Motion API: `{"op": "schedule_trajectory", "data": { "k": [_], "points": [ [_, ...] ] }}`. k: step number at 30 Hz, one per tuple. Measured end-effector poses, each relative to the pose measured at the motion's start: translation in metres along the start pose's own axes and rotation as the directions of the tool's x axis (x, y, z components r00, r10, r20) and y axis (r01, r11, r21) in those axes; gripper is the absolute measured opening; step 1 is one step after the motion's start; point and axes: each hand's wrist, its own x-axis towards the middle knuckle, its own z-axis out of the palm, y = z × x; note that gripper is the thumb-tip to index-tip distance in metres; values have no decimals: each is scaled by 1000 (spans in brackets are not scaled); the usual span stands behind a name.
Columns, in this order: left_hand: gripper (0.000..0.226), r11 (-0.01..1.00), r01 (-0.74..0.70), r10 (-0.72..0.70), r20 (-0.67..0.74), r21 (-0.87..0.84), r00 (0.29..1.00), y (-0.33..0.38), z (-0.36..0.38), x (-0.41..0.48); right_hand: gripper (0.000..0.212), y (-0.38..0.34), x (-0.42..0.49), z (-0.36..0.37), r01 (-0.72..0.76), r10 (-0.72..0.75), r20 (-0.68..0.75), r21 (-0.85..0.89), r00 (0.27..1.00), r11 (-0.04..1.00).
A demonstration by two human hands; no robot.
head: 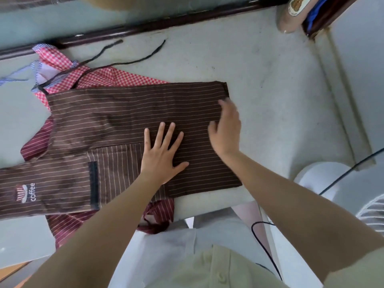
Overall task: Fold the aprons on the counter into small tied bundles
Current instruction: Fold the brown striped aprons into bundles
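A brown pinstriped apron [116,121] with a "coffee" logo pocket lies flat on the pale counter [259,84], folded along its length. My left hand [162,154] presses flat on its middle, fingers spread. My right hand [225,129] rests at the apron's right edge, fingers relaxed and slightly blurred. Its dark strings [128,62] trail toward the back. Beneath it lie a red checked apron [116,76] at the back left and a maroon striped apron [68,223] that hangs over the front edge.
A dark wooden rail [145,28] runs along the counter's back. A tan container [295,15] stands at the back right. A white fan [324,179] and a black cable [261,235] are at the front right, off the counter.
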Motion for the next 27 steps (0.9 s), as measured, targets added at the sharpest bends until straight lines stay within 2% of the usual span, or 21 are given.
{"op": "schedule_trajectory", "data": {
  "k": [2,4,5,7,10,15,16,18,20,22,25,27],
  "points": [
    [89,999,2,-3,36,38,999,3,9,-3,67,-10,-24,16,245,-223,209,-86,952,966],
    [89,999,-1,0,29,43,1000,4,11,-3,66,4,-44,33,351,-242,426,-198,872,915],
    [89,999,-8,7,15,32,1000,4,11,-3,65,17,-52,38,351,-202,469,-255,860,901],
    [88,1000,17,-18,-38,-8,999,2,9,-6,64,42,-56,40,336,-166,447,-334,879,881],
    [82,982,168,-174,-71,-92,982,-5,11,-22,62,59,-48,33,342,-179,409,-372,895,863],
    [76,965,206,-214,-34,-160,976,-7,21,-31,63,36,-38,35,233,-98,353,-361,930,903],
    [74,964,208,-216,-28,-167,976,-7,22,-30,63,21,-40,39,281,-173,343,-298,923,912],
    [69,964,196,-207,-40,-182,978,-8,24,-28,60,-8,-48,50,473,-385,392,-155,835,867],
    [66,961,190,-204,-51,-200,978,-13,24,-32,58,-18,-53,60,548,-441,479,-103,759,830],
    [64,949,260,-272,-49,-176,961,-20,28,-43,58,-5,-51,65,527,-370,522,-188,769,829],
    [62,867,469,-477,-8,-166,879,-35,37,-71,59,20,-40,59,520,-325,508,-304,797,798],
    [61,829,528,-534,21,-183,845,-40,43,-88,60,23,-35,53,489,-292,486,-349,824,799]
  ]
}}
